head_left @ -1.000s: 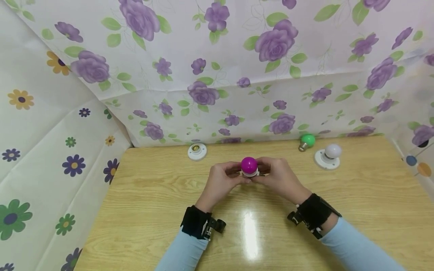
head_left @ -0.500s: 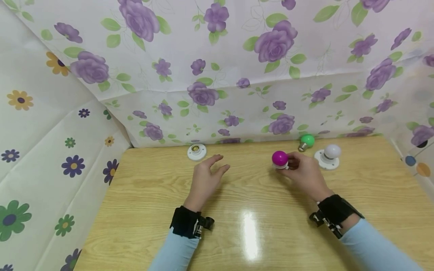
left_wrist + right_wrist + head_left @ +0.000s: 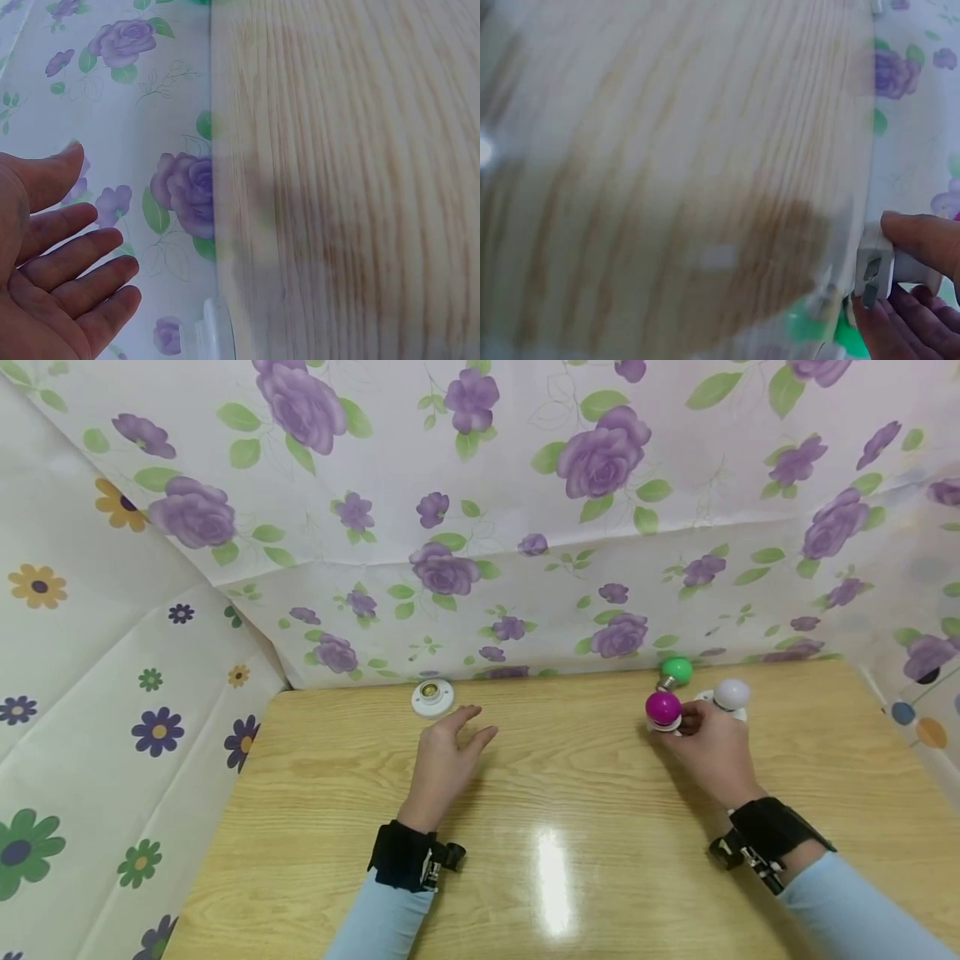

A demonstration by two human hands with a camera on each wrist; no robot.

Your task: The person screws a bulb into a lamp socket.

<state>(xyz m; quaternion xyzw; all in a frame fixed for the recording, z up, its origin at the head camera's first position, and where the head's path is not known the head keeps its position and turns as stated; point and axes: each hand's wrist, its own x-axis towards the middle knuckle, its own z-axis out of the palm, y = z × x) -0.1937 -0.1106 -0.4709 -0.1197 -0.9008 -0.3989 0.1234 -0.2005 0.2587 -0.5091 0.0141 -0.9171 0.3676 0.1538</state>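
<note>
In the head view my right hand (image 3: 716, 760) holds a magenta light bulb (image 3: 663, 708) by its white base, right of the table's middle. The right wrist view shows this white plug-in lamp holder (image 3: 885, 251) with flat metal prongs, gripped between thumb and fingers. Just behind the magenta bulb lies a green bulb (image 3: 677, 670). A white bulb (image 3: 731, 693) in a round white base is partly hidden by my right hand. Holding nothing, my left hand (image 3: 438, 764) hovers with fingers extended, near a round white lamp socket (image 3: 432, 699) with no bulb in it.
The wooden table (image 3: 360, 860) meets a flowered cloth wall (image 3: 517, 568) at its back edge. Another flowered sheet (image 3: 97, 710) closes off the left side. Wrist cameras (image 3: 408, 857) on black straps sit on both wrists.
Both hands were on the magenta bulb's holder at mid-table. My left hand let go and moved left; my right hand carried the bulb rightward, up to the green and white bulbs.
</note>
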